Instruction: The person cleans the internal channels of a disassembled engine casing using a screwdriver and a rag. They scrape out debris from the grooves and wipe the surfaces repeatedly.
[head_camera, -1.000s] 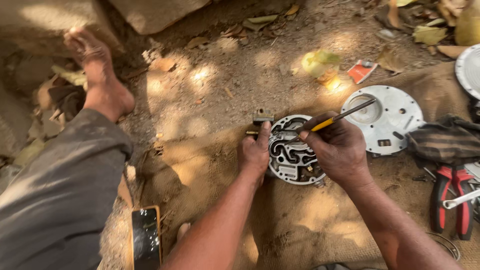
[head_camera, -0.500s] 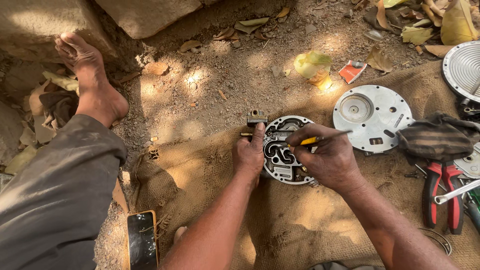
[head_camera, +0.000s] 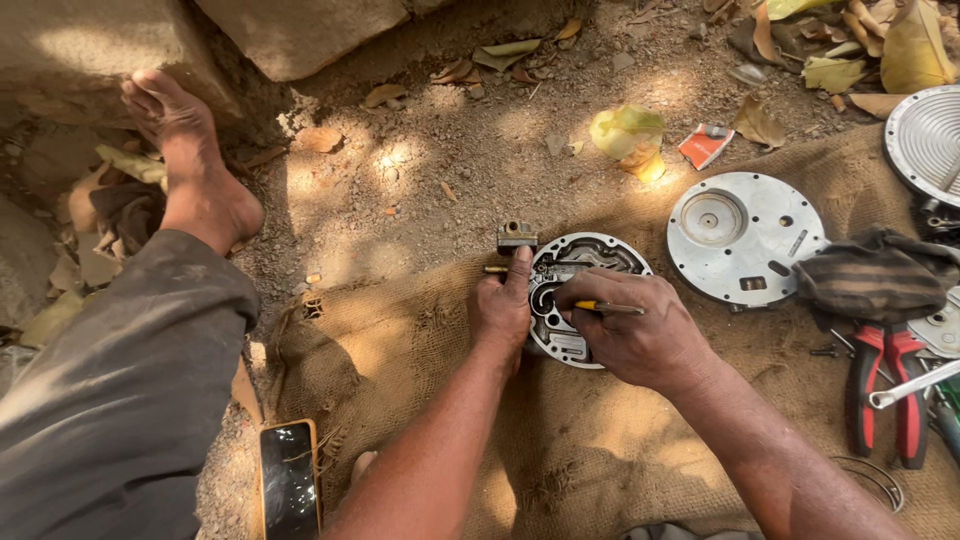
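Note:
A round metal plate with curved channels (head_camera: 592, 258) lies on burlap sacking (head_camera: 600, 450). My left hand (head_camera: 503, 305) presses on its left edge, forefinger pointing up toward a small metal block (head_camera: 517, 237) at the rim. My right hand (head_camera: 640, 335) rests over the plate's lower right and grips a thin tool with a yellow handle (head_camera: 608, 308), held almost flat, its tip hidden under my fingers against the plate.
A larger round silver cover plate (head_camera: 745, 237) lies to the right, beside a dark striped rag (head_camera: 870, 275), red-handled pliers (head_camera: 885, 390) and a ribbed metal disc (head_camera: 925, 140). A phone (head_camera: 290, 485) lies at the sacking's left edge. My bare foot (head_camera: 195, 175) rests on dirt near stones.
The yellow-handled tool has dropped from a raised slant to nearly flat against the plate. My right hand has shifted slightly left over the plate. My left hand stays in place.

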